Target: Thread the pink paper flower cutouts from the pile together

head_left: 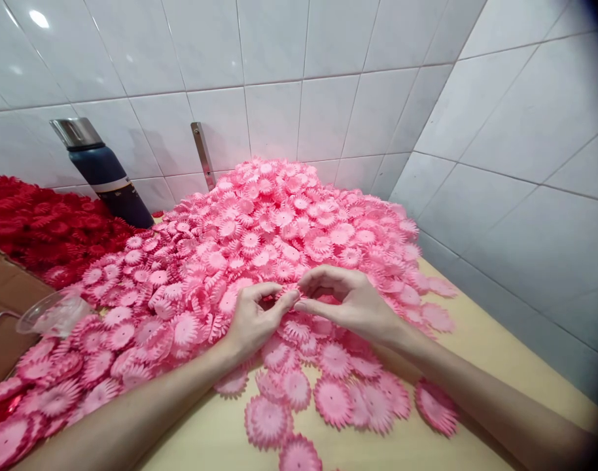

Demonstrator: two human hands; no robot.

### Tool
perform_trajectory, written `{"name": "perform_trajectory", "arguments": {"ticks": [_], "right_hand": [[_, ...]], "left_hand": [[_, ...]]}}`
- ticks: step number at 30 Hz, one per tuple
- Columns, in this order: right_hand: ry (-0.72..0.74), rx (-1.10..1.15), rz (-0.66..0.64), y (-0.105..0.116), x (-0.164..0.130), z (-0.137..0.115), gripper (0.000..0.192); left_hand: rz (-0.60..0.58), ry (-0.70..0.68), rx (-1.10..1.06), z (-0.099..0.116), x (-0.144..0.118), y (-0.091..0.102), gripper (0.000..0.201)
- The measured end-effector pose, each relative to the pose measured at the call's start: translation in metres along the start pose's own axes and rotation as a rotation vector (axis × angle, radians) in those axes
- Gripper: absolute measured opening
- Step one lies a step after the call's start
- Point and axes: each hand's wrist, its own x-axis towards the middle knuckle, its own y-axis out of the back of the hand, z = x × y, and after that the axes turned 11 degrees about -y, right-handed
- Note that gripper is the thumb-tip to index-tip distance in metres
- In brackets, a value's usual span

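Note:
My left hand (256, 316) and my right hand (351, 302) meet over the front of a big heap of pink fabric petal discs (279, 226). Between the fingertips of both hands a small pink petal disc (290, 288) is pinched, partly covered by the fingers. Each hand has thumb and forefinger closed on it. Just below the hands, loose round discs with fringed edges and a small centre hole, such as one pink disc (333, 402), lie scattered on the pale yellow table (215, 438).
At the left stand a dark blue bottle (113, 180) with a steel cap and a pile of red petal discs (48, 226). A clear plastic cup (58, 315) lies beside a cardboard box (7, 301). White tiled walls (274, 46) close off the back and right; a metal strip (203, 156) leans there.

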Motion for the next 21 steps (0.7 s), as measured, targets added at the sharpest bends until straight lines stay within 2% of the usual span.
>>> {"name": "perform_trajectory", "arguments": {"ticks": [4,12,17,21], "right_hand": [[-0.019,0.0,-0.033,0.0018,0.0009,0.0008,0.022],[0.019,-0.086,-0.11,0.0069,0.0009,-0.0033,0.014],[0.204,-0.238,-0.001,0.0043,0.0017,-0.0035,0.009],[0.372,-0.354,0.06,0.0026,0.0024,0.0001,0.012]], "left_hand": [[0.05,0.031,-0.02,-0.0002,-0.0007,-0.0005,0.035],[0.02,0.031,-0.121,-0.0026,0.0016,0.0003,0.039],[0.033,0.064,-0.191,-0.0044,0.0025,-0.0001,0.037],[0.034,0.104,-0.228,-0.0045,0.0016,-0.0006,0.032]]}}
